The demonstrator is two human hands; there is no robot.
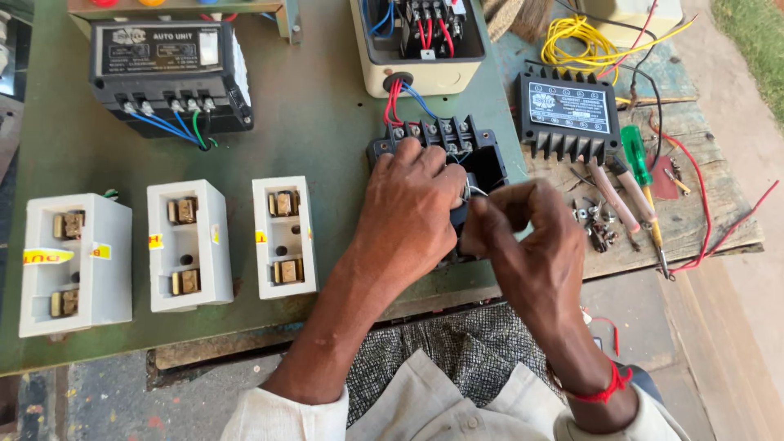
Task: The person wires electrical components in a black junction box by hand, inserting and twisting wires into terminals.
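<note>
Head view, frame centre: left hand point(408, 208) clamped the black plastic terminal block point(445, 143), right hand point(523, 224) pinched thin wires point(472, 189) together; red and blue leads point(404, 100) already attached, cover apparently off.

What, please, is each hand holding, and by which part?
Left hand rests on the black terminal block's top; right hand pinches something at its front, too hidden to identify.

The black terminal block point(457, 143) mid-frame looks like matt moulded plastic with dull metal screws. The green counter point(318, 106) is painted metal, scuffed and dusty. The three fuse carriers point(188, 245) at left are glossy white ceramic or plastic, can't tell. The wooden board point(702, 204) at right is rough and weathered.
</note>
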